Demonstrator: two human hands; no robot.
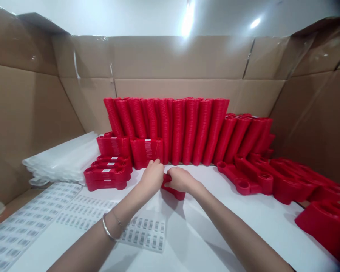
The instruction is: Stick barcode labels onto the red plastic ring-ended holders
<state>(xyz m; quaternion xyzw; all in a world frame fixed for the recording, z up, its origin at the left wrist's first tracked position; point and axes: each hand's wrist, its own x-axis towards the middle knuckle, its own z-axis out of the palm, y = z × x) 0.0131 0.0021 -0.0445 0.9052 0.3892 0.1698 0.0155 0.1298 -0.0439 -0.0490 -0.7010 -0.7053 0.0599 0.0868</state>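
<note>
Both hands meet at the middle of the white table over a small red plastic part (pixel 174 193) with rounded ends. My right hand (pixel 181 179) is closed on it from the right, fingers curled over its top. My left hand (pixel 153 175), a bracelet at its wrist, is closed at the part's left end; its fingertips are partly hidden. Just behind my left hand stands a bundle of stacked red parts (pixel 141 153) with a white label. Below the left forearm lies a sheet of barcode stickers (pixel 144 236).
Tall stacks of red parts (pixel 178 132) line the back, before a cardboard wall (pixel 170 56). Labelled red parts (pixel 106 181) and clear plastic bags (pixel 65 158) sit left, above more sticker sheets (pixel 19 230). Loose red parts (pixel 243 179) crowd the right.
</note>
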